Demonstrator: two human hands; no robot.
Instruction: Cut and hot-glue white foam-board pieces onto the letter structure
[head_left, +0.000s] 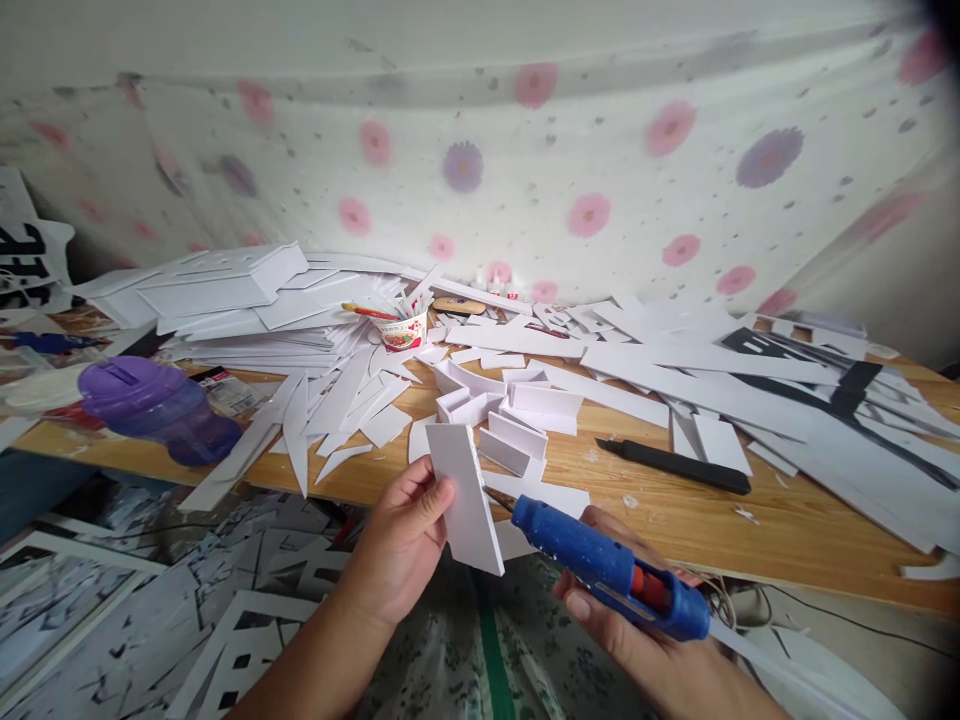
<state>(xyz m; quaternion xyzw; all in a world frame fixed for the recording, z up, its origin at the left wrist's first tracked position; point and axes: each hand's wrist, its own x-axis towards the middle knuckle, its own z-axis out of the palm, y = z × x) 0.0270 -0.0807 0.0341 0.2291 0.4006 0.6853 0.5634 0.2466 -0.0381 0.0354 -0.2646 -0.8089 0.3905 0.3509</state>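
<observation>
Pinched between the thumb and fingers of my left hand (409, 535) is a flat white foam board piece (466, 500), held upright and tilted over the table's front edge. My right hand (637, 630) is wrapped round a blue glue gun (607, 565) with a glue stick (772, 660) coming out of its back end. Its nozzle points left at the board's right edge; whether it touches cannot be made out. Just beyond the board, several folded white letter-like shapes (491, 410) stand on the wooden table (600, 510).
A black craft knife (675, 465) lies at the right among long white strips (697, 390). On the left are a purple bottle (169, 410) and stacked white boards (225, 285). A paper cup (401, 330) holds scraps and a brush. Cut-out sheets (247, 640) cover the area below.
</observation>
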